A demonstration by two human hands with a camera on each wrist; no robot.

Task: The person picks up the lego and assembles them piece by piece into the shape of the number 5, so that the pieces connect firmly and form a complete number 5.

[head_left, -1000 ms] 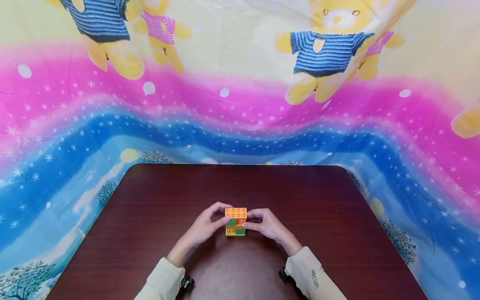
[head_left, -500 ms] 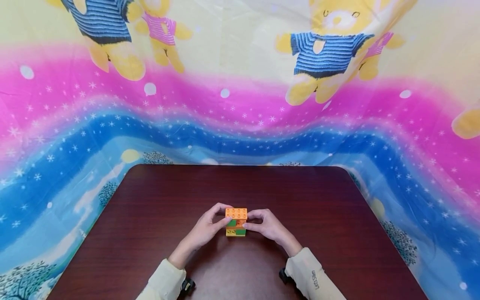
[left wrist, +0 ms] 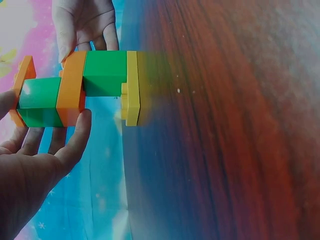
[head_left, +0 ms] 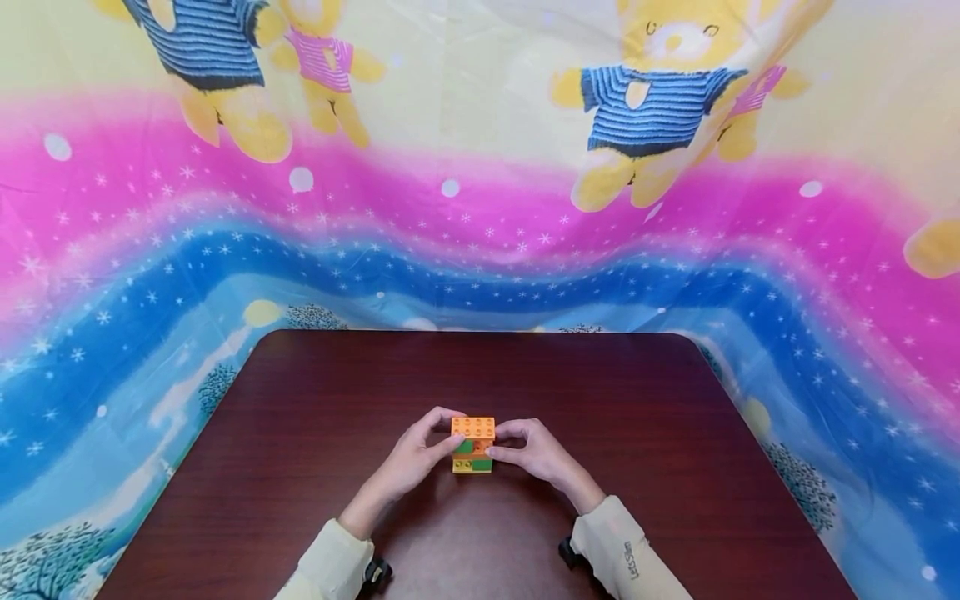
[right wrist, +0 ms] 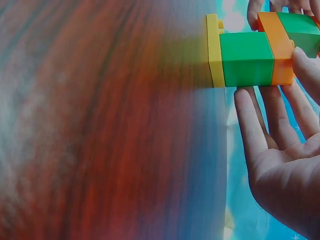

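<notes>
A tower of toy building bricks stands upright at the middle of the table, between both hands. From the top it has an orange plate, a green brick set to the left, a second orange plate, another green brick set to the right, and a yellow plate at the table surface. My left hand grips the upper part from the left, thumb on the front near the top plate. From the right, my right hand holds the tower around the middle orange plate, thumb in front.
The dark brown wooden table has rounded far corners. Behind it and along its sides hangs a cloth printed with bears and snowflakes. Black wrist devices sit at the cream sleeves.
</notes>
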